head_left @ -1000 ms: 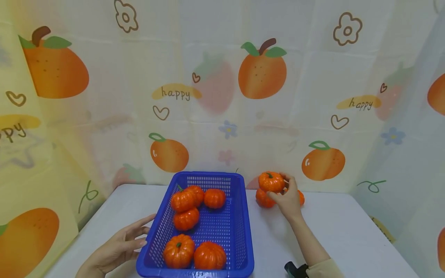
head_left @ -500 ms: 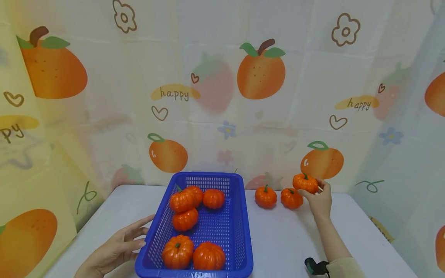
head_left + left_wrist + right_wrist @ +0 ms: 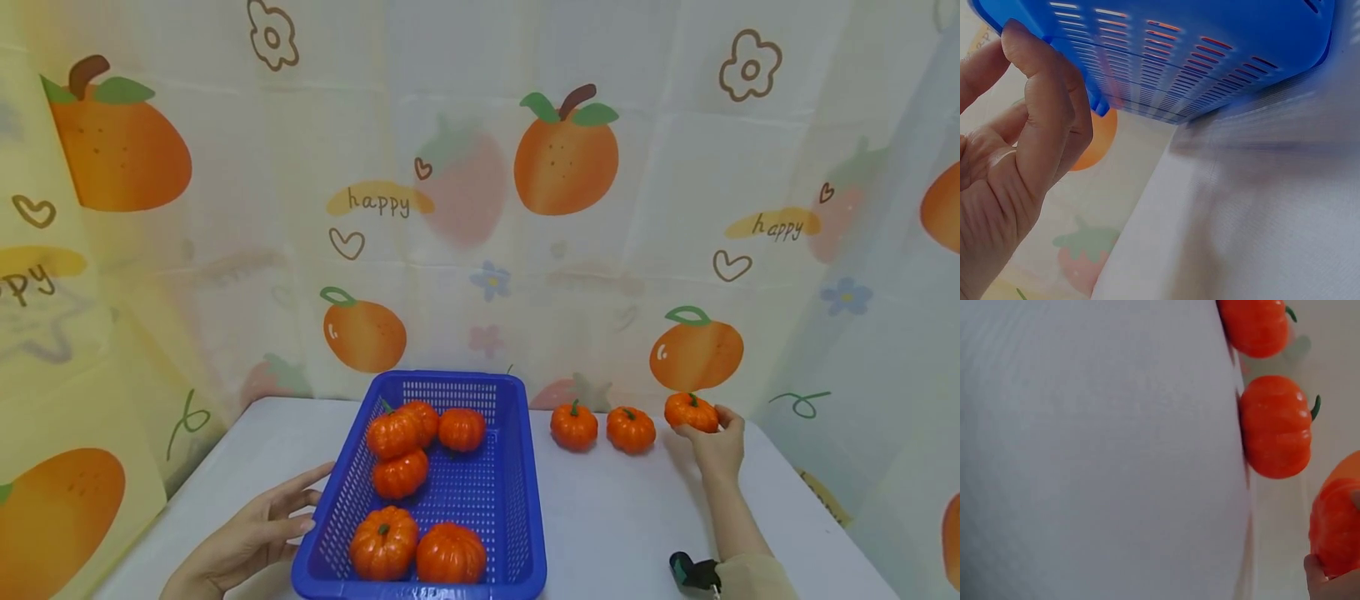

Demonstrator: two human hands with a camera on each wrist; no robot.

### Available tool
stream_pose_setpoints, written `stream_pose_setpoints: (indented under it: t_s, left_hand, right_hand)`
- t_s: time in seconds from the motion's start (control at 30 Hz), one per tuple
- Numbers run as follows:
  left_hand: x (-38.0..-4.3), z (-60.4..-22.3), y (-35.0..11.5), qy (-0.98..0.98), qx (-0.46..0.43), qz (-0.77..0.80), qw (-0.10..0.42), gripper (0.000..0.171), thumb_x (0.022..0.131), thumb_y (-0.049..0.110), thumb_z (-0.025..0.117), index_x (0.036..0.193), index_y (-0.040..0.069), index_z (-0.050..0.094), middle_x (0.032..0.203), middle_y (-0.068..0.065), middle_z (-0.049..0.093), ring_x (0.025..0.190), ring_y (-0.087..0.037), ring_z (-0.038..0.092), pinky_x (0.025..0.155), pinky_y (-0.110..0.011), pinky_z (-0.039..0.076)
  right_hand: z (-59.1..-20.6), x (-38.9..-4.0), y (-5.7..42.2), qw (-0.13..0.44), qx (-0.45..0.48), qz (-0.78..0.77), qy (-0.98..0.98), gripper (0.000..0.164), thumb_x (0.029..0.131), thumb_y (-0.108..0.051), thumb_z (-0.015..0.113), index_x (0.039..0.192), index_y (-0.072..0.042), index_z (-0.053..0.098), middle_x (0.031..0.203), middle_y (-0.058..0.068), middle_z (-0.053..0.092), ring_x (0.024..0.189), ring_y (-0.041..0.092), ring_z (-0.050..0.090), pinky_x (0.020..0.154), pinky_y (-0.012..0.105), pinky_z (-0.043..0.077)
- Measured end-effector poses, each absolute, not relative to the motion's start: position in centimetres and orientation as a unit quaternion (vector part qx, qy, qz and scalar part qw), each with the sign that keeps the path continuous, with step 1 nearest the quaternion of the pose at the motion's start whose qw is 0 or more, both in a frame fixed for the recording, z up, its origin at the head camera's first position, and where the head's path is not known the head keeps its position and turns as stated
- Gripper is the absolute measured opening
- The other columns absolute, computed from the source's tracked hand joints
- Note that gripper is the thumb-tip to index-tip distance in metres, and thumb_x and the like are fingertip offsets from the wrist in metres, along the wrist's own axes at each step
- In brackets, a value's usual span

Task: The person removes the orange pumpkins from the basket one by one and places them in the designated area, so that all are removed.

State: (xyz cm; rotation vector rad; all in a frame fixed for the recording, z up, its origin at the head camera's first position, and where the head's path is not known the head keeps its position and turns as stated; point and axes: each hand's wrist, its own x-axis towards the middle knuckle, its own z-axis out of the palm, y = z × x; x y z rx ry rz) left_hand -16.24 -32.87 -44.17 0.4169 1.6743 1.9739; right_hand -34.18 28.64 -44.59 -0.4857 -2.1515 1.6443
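My right hand (image 3: 720,442) grips a small orange pumpkin (image 3: 691,412) at the back right of the table, held a little above the surface. In the right wrist view part of this pumpkin (image 3: 1337,528) shows at the right edge, with fingertips (image 3: 1316,569) against it. Two more pumpkins, one nearer (image 3: 631,430) and one farther left (image 3: 573,427), stand in a row beside it. My left hand (image 3: 251,529) rests by the left rim of a blue plastic basket (image 3: 531,500), fingers loosely bent; in the left wrist view a fingertip (image 3: 1015,28) touches the rim.
Several pumpkins lie in the basket, including one at its front left (image 3: 384,543) and one at its back right (image 3: 462,429). A white table (image 3: 600,517) carries everything. Behind it hangs a fruit-print curtain (image 3: 450,100). A black device (image 3: 693,572) sits by the right sleeve.
My right hand has carried its pumpkin rightward from above the other two, then lowered it beside them. The left hand and the basket stay where they were.
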Motion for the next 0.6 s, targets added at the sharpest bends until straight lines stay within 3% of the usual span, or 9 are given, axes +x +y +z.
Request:
stream_pose_setpoints:
  t_s: [0.23, 0.6]
  left_hand:
    - [-16.2, -44.1, -32.8, 0.615, 0.159, 0.729, 0.256, 0.054, 0.104, 0.009, 0.035, 0.142, 0.046, 0.043, 0.123, 0.004, 0.056, 0.111, -0.013, 0.064, 0.095, -0.038, 0.057]
    - [-16.0, -43.9, -32.8, 0.617, 0.158, 0.728, 0.253, 0.054, 0.104, 0.009, 0.035, 0.142, 0.046, 0.043, 0.122, 0.004, 0.055, 0.11, -0.012, 0.064, 0.094, -0.037, 0.057]
  right_hand:
    - [-45.8, -34.1, 29.4, 0.176, -0.184, 0.571, -0.781, 0.086, 0.085, -0.013, 0.073, 0.151, 0.002, 0.02, 0.156, 0.028, 0.026, 0.144, 0.043, 0.026, 0.122, 0.055, 0.024]
    - [-47.5, -34.5, 29.7, 0.14, -0.189, 0.549, -0.802, 0.09, 0.085, -0.011, 0.075, 0.151, 0.004, 0.015, 0.156, 0.032, 0.024, 0.143, 0.047, 0.026, 0.121, 0.056, 0.025]
